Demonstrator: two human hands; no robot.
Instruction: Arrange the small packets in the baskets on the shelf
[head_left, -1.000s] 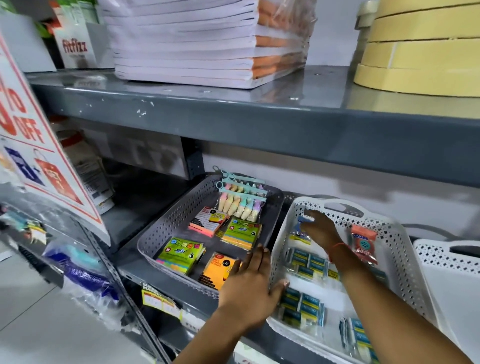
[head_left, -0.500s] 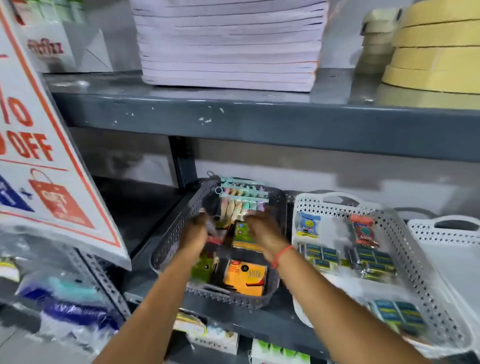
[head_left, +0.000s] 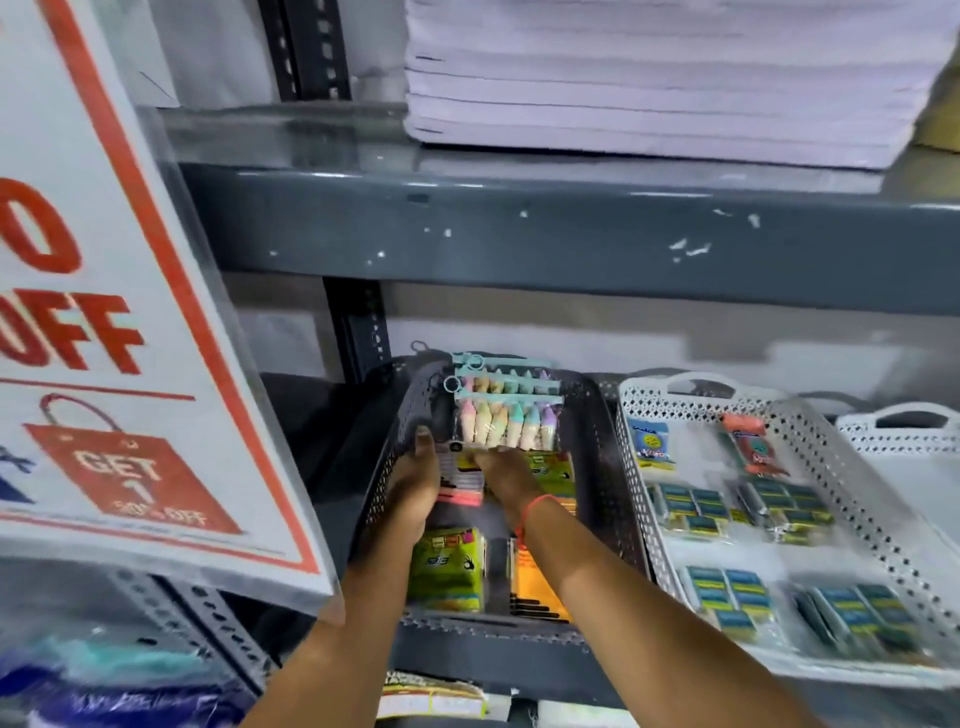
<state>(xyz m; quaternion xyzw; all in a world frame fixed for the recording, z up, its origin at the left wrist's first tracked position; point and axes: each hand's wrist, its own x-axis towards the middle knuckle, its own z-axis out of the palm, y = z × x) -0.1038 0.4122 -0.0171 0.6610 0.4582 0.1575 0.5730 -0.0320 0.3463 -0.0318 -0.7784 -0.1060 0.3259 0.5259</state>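
A dark grey basket (head_left: 597, 467) stands on the shelf, with a white basket (head_left: 636, 467) to its right. My left hand (head_left: 418, 483) and my right hand (head_left: 506, 478) are both inside the grey basket. They close from either side on a striped pink and dark packet (head_left: 462, 491). Behind them lie pastel crayon packs (head_left: 506, 421). A green packet (head_left: 447, 571) and an orange packet (head_left: 535, 587) lie near the front, partly under my forearms. The white basket holds several small blue-green packets (head_left: 727, 592), a blue packet (head_left: 649, 444) and an orange-red packet (head_left: 750, 449).
A large red and white sale sign (head_left: 104, 312) hangs close on the left. The grey upper shelf (head_left: 519, 234) carries a stack of paper (head_left: 649, 78). Another white basket (head_left: 904, 426) stands at far right. Bagged goods sit at lower left.
My right hand left the white basket and my left hand left its rim; both moved into the grey basket onto the striped packet. The view came closer and shifted.
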